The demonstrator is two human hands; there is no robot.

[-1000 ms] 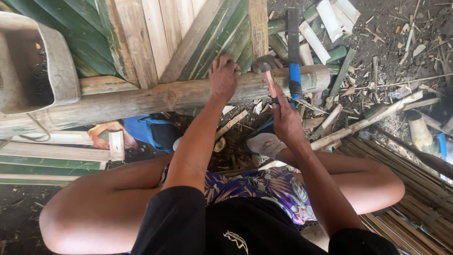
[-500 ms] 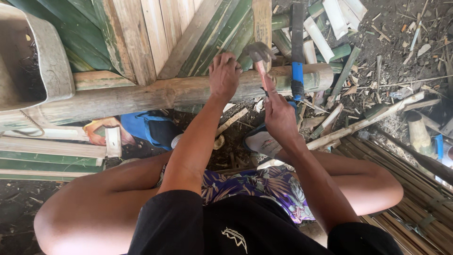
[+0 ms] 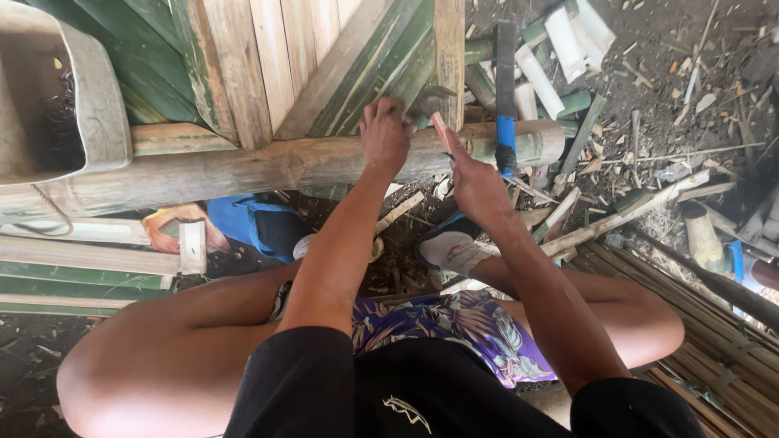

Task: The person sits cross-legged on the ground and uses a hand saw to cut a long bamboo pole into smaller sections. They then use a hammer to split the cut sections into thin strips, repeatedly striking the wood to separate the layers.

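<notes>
Far left: a grey, worn, box-shaped container (image 3: 61, 105) sits at the edge, beside the woven panel of green and pale bamboo strips (image 3: 268, 65).
Lower left: a blue and orange cloth bundle (image 3: 235, 223) lies on the dirt under the pole, near a pale flat bamboo slat (image 3: 97, 235).
Across the middle: a thick, weathered round bamboo pole (image 3: 243, 166) runs from the container to the right, touching the panel's lower edge.
Left hand (image 3: 385, 138): curled fingers press down on the pole where the panel meets it; whether they pinch a nail I cannot tell.
Right hand (image 3: 479, 186): closed around the pale wooden handle of a dark-headed hammer (image 3: 434, 109), the head up against the panel just beside the left hand.
Change: a second ago the hammer head stood a little clear, above the pole; now it is closer in by the left fingers, so a stroke seems to be landing at the joint.
Right: a black and blue-wrapped tool handle (image 3: 505, 97) lies across the pole's end, among scattered bamboo offcuts (image 3: 568, 40).
</notes>
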